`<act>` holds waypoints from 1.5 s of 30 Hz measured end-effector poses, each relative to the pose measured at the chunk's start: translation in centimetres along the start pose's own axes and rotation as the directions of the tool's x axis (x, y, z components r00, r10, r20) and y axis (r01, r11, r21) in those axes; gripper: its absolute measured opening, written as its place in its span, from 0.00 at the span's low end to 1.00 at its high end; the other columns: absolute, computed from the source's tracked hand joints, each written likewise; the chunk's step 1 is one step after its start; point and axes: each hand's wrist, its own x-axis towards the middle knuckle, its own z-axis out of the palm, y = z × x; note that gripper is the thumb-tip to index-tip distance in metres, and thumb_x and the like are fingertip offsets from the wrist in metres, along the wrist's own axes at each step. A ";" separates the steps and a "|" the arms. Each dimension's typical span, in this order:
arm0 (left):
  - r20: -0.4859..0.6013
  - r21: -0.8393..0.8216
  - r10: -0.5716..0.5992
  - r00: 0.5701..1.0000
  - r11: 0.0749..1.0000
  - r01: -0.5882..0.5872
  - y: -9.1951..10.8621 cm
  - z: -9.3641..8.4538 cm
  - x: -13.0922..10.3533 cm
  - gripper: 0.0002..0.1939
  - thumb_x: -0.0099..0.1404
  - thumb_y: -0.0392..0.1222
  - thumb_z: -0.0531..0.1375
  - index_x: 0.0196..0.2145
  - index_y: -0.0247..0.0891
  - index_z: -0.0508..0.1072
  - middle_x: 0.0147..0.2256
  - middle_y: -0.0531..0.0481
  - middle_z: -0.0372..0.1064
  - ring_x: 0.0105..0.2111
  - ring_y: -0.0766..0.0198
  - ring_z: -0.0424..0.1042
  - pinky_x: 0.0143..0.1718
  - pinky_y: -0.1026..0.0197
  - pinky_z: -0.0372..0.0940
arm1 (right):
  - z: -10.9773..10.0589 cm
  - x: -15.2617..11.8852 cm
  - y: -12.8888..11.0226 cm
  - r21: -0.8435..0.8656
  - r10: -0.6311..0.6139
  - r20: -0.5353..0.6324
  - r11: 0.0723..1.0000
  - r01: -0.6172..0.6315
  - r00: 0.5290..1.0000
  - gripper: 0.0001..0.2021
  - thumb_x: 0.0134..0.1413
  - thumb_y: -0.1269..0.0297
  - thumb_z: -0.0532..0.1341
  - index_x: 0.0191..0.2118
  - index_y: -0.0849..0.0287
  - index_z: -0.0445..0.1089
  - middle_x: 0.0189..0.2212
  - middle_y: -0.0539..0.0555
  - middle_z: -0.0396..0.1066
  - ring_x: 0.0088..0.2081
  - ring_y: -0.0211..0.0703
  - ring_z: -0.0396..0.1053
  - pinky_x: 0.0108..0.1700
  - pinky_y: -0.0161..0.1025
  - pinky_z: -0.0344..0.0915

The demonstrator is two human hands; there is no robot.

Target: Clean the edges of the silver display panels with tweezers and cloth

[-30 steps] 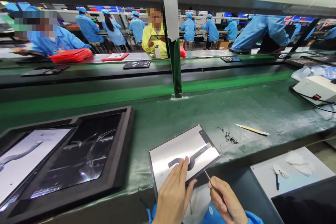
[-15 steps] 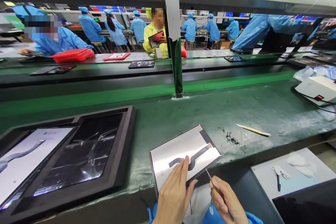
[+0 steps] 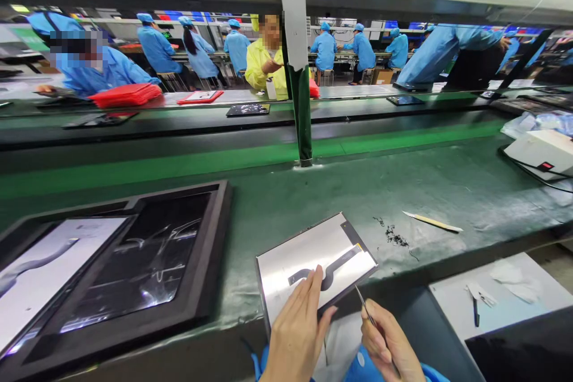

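Note:
My left hand (image 3: 298,325) lies with its fingers stretched flat on the silvery back of a display panel (image 3: 286,256), thumb by the near edge. A dark flex cable (image 3: 342,264) curves across that back, partly under my fingertips. The panel rests at an angle over the bench's front edge. My right hand (image 3: 388,337) is closed in a pinch round slim metal tweezers (image 3: 363,303). Their tip points at the panel's near right edge; whether it touches cannot be told. Right of the panel lie small black scraps (image 3: 396,236) and a cream-handled blade (image 3: 432,221).
A black foam tray (image 3: 219,221) with another panel (image 3: 67,268) stands at left. A post (image 3: 301,113) rises mid-bench before a conveyor belt (image 3: 179,125) carrying tablets. A white box (image 3: 541,152) with cables sits right. Below right is a white surface (image 3: 505,286). Co-workers sit beyond.
The tweezers and my right hand have shifted slightly right. My left hand and the panel stay put. Tablets on the belt have slid right. The tablet held by the person in yellow is out of sight.

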 end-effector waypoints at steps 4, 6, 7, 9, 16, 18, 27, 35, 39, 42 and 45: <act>0.000 0.001 -0.004 1.000 1.000 0.004 0.1 -0.1 -0.1 0.23 0.77 0.43 0.47 0.64 0.27 0.59 0.49 0.39 0.77 0.46 0.57 0.79 0.44 0.60 0.73 | 0.2 -0.2 -0.4 0.016 -0.010 -0.002 1.000 0.010 1.000 0.24 0.38 0.45 0.75 0.23 0.61 0.70 0.07 0.36 0.48 0.12 0.21 0.35 0.14 0.24 0.37; -0.003 0.001 -0.009 1.000 1.000 0.009 0.1 0.0 -0.1 0.25 0.77 0.44 0.47 0.66 0.28 0.56 0.49 0.40 0.77 0.46 0.58 0.79 0.45 0.60 0.73 | 0.3 -0.4 -0.7 0.020 -0.019 -0.008 1.000 0.019 1.000 0.24 0.38 0.45 0.75 0.23 0.61 0.69 0.07 0.36 0.48 0.12 0.21 0.35 0.15 0.24 0.38; -0.005 0.001 -0.009 1.000 1.000 0.009 0.0 0.0 -0.1 0.26 0.77 0.44 0.47 0.67 0.29 0.54 0.49 0.40 0.77 0.46 0.58 0.79 0.45 0.60 0.73 | 0.3 -0.4 -0.8 0.022 -0.019 -0.015 1.000 0.019 1.000 0.24 0.38 0.44 0.75 0.23 0.61 0.69 0.07 0.36 0.48 0.12 0.21 0.35 0.15 0.24 0.37; -0.010 0.000 -0.007 1.000 1.000 0.007 0.0 0.1 -0.2 0.27 0.77 0.43 0.47 0.68 0.29 0.51 0.50 0.40 0.76 0.47 0.58 0.78 0.45 0.60 0.73 | 0.4 -0.5 -1.1 0.026 -0.008 -0.036 1.000 0.008 0.999 0.24 0.36 0.44 0.75 0.23 0.60 0.69 0.07 0.36 0.48 0.12 0.21 0.34 0.15 0.24 0.36; -0.010 0.003 -0.012 1.000 1.000 0.012 0.0 0.4 -0.8 0.28 0.77 0.41 0.47 0.70 0.31 0.48 0.52 0.42 0.75 0.49 0.58 0.77 0.49 0.60 0.71 | 0.6 -0.7 -1.8 0.058 -0.036 -0.060 0.998 0.039 0.998 0.24 0.34 0.47 0.77 0.22 0.60 0.69 0.08 0.36 0.48 0.13 0.21 0.34 0.15 0.24 0.38; -0.013 0.006 -0.007 1.000 1.000 0.007 0.0 0.4 -0.8 0.28 0.77 0.40 0.47 0.70 0.31 0.46 0.52 0.43 0.75 0.49 0.58 0.77 0.50 0.60 0.71 | 0.5 -0.9 -2.5 0.072 -0.054 -0.074 0.996 0.060 0.996 0.23 0.35 0.48 0.77 0.22 0.60 0.69 0.08 0.36 0.47 0.13 0.22 0.33 0.15 0.24 0.40; -0.022 0.032 0.005 1.000 0.999 -0.004 0.1 0.3 -0.7 0.30 0.76 0.38 0.47 0.71 0.30 0.43 0.53 0.44 0.75 0.49 0.57 0.77 0.49 0.59 0.72 | -0.8 -1.9 -4.7 -0.365 -0.279 -0.138 0.906 0.213 0.950 0.24 0.44 0.40 0.70 0.26 0.60 0.71 0.12 0.41 0.55 0.14 0.26 0.43 0.17 0.28 0.44; -0.019 0.011 0.006 1.000 1.000 -0.006 -0.1 0.4 -0.7 0.30 0.77 0.38 0.47 0.71 0.31 0.42 0.53 0.44 0.74 0.50 0.57 0.77 0.50 0.59 0.71 | -0.9 -2.0 -1.3 -0.897 -0.623 0.256 0.133 0.422 0.739 0.16 0.60 0.49 0.60 0.31 0.54 0.76 0.21 0.48 0.70 0.21 0.37 0.63 0.26 0.32 0.62; -0.028 -0.001 0.009 1.000 1.000 -0.009 -0.1 0.4 -0.7 0.30 0.76 0.38 0.47 0.71 0.31 0.43 0.52 0.43 0.75 0.49 0.57 0.77 0.49 0.59 0.72 | -1.2 -1.9 -1.9 -0.887 -0.591 0.408 -0.077 0.455 0.696 0.13 0.65 0.55 0.57 0.34 0.54 0.75 0.23 0.47 0.73 0.20 0.36 0.65 0.25 0.30 0.64; -0.029 -0.013 0.007 1.000 1.000 -0.007 0.0 0.3 -0.7 0.30 0.76 0.38 0.48 0.71 0.31 0.43 0.53 0.42 0.75 0.49 0.57 0.77 0.50 0.59 0.72 | -1.2 -1.8 -2.1 -0.887 -0.581 0.418 -0.094 0.452 0.698 0.12 0.65 0.56 0.58 0.34 0.53 0.75 0.24 0.48 0.74 0.20 0.36 0.67 0.26 0.30 0.64; -0.023 -0.014 0.001 1.000 1.000 -0.002 0.0 0.4 -0.7 0.30 0.76 0.38 0.47 0.71 0.31 0.43 0.53 0.42 0.74 0.49 0.57 0.77 0.50 0.59 0.72 | -1.0 -1.9 -2.0 -0.896 -0.574 0.381 -0.035 0.444 0.725 0.08 0.61 0.58 0.62 0.33 0.52 0.76 0.24 0.48 0.75 0.20 0.37 0.67 0.25 0.32 0.63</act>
